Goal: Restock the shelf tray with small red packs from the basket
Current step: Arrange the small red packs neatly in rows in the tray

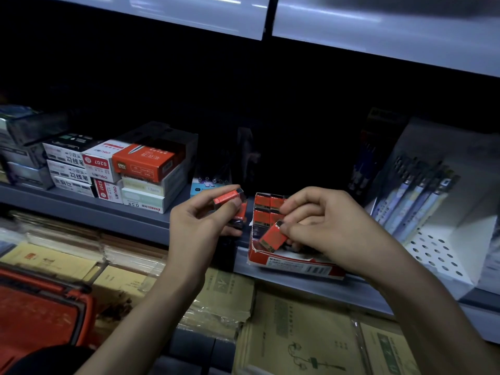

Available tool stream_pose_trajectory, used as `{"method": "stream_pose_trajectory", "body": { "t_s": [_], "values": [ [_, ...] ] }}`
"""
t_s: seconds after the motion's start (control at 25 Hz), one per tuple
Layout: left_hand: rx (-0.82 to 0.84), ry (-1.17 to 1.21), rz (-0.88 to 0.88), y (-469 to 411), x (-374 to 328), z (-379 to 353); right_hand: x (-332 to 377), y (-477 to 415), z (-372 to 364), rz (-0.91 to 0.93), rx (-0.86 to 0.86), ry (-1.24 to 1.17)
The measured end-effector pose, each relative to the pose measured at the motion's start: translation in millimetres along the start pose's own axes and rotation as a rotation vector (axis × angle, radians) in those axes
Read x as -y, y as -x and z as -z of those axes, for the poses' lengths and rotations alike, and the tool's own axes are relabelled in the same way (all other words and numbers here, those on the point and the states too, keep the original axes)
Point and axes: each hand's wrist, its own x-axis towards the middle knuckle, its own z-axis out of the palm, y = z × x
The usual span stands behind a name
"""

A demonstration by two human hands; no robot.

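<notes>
Left hand [201,220] clamped on a few small red packs [226,198], held just left of the shelf tray [292,262]. Right hand [322,226] over the tray, fingers pinching one tilted red pack [273,235] above the rows already inside. Tray sits at the shelf [130,216] edge. Orange basket [40,309] lower left, well apart from both hands.

Torn cardboard tray [292,262], glossy red packs [273,236], smooth grey metal shelf [130,216].
</notes>
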Motion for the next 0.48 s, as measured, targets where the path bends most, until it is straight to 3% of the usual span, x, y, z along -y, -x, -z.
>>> {"method": "stream_pose_trajectory", "body": {
  "t_s": [0.48],
  "values": [
    [0.011, -0.003, -0.003, 0, -1, 0, -4, -3, -22, -0.02, -0.03, 0.049]
  ]
}}
